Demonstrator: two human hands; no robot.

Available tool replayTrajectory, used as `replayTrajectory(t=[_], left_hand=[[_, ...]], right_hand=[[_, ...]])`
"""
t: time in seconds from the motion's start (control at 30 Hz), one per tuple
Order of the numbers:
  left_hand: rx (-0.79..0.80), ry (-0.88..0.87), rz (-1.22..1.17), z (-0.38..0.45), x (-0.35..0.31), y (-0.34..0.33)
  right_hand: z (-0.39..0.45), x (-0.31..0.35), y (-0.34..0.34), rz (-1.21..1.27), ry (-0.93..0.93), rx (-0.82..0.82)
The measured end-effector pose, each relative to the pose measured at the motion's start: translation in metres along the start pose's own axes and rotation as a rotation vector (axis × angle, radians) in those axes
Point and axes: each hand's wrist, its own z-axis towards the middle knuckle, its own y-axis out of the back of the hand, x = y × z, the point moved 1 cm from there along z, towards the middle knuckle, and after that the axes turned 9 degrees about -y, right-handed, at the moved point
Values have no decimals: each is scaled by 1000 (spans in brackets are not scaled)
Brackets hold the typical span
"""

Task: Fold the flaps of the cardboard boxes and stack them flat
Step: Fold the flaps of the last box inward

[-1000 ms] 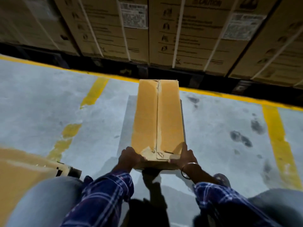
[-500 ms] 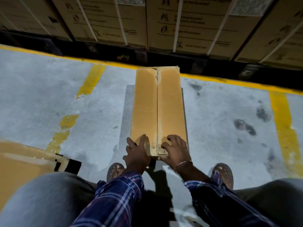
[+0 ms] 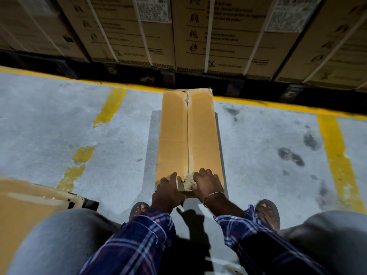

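Pressing down with fingers spread, the left hand and right hand flatten the near end of a long tan cardboard box on the grey concrete floor; its torn centre seam could spring open if released.

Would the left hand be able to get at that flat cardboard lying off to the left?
Probably yes. The left hand rests on the box, holding nothing, and the flat cardboard lies on the floor beside the left knee, with nothing visible between.
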Motion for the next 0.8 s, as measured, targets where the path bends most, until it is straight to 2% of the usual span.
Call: replayTrajectory(t=[0.13,0.23,0.5,0.53,0.6,0.67,0.73,0.77,0.8], left_hand=[[38,-41,-38,-1,3,0],[13,-38,-17,0,6,5],[-102,15,80,6,4,5],[-103,29,67,7,3,3],[-110,67,42,12,-2,-3],[-129,87,45,16,-8,-8],[-135,105,79,19,-12,-12],[-134,114,97,20,-13,-14],[-140,120,109,21,-12,-16]], right_hand=[[6,8,-4,-74,-4,15],[7,6,3,-12,-6,15],[-27,-65,41,764,-91,-296],[-34,-80,37,862,-164,-352],[-45,-112,28,1068,-423,-415],[-54,-139,23,1198,-746,-358],[-61,-153,23,1172,-1017,-328],[-62,-153,25,1131,-1128,-385],[-63,-149,30,1092,-1138,-480]])
